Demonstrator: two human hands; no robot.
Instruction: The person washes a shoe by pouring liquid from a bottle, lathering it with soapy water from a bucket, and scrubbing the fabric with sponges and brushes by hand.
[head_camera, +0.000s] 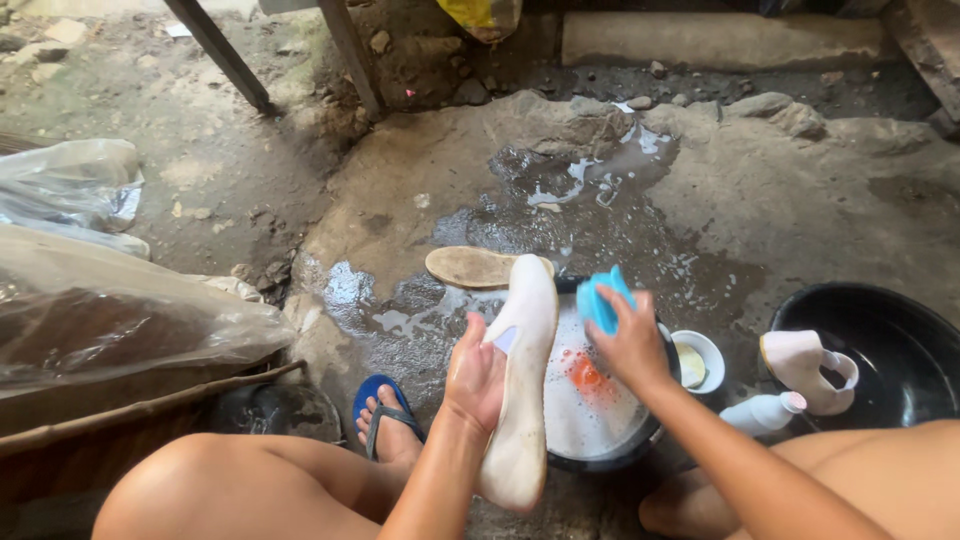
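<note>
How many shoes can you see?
2. One white shoe is held sole-up in the left hand, over the soapy basin. The other white shoe rests on the rim of the black tub at right. More may be hidden.

The person sits low with both bare knees spread wide, forearms reaching forward and down between them. The left hand (476, 375) is turned palm inward, fingers wrapped around from the side and thumb pressed on the near edge, in a firm closed grip; the wrist is bent slightly back. The right hand (630, 340) is raised a little higher, knuckles up, fingers curled tight over what it holds, wrist nearly straight with the forearm running back toward the right thigh. The two hands are near each other, not touching. The left foot (390, 425) is planted flat beside the left knee.
</note>
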